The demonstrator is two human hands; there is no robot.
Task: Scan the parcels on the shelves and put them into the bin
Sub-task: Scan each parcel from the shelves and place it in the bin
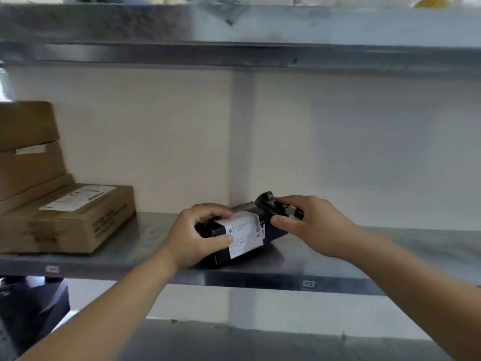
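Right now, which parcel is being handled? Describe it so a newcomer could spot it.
On the middle metal shelf, right of the brown cardboard boxes, lies a black parcel. The left hand grips it. Unlike the boxes, it is black, with a white label wrapped around it.

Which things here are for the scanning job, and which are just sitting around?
For the job:
- black parcel with white label, gripped by the left hand
- black scanner, held by the right hand
- labelled cardboard box
- metal shelf

Just there:
- stacked brown cartons
- dark shape below the shelf
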